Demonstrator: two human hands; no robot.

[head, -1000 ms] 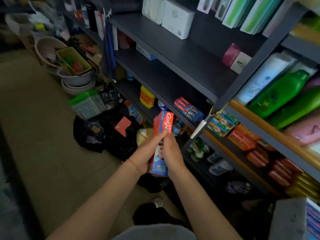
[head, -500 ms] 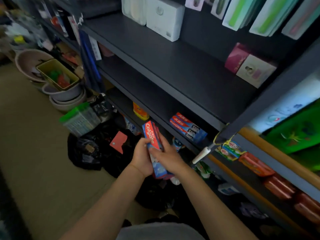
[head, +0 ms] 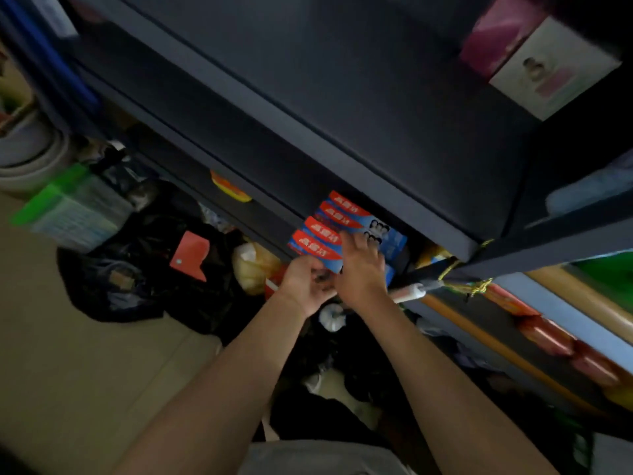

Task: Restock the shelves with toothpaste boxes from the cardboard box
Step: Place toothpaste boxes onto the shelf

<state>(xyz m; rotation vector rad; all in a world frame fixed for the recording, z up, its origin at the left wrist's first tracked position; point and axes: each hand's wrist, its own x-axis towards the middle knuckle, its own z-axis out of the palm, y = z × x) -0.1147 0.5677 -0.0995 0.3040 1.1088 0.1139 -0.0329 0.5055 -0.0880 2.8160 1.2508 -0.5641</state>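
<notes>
Toothpaste boxes (head: 322,234): red and blue, four showing, lying side by side on the dark shelf (head: 267,186) under the deeper shelf board above; nearest box sits at the shelf's front edge.

Right hand (head: 359,269): fingers straight, resting flat on the nearest boxes; grip released.

Left hand (head: 305,282): fingers curled at the near end of the front box, touching it; whether the grip is grasping the box cannot be told through blur.

Yellow and orange pack (head: 229,185): same shelf, well left of the boxes.

Pink and white box (head: 544,66): upper shelf, far right.

Black bags (head: 137,269): on the floor, below left, red card (head: 190,255) on top.

Green-lidded container (head: 75,214): just beside the bags.
</notes>
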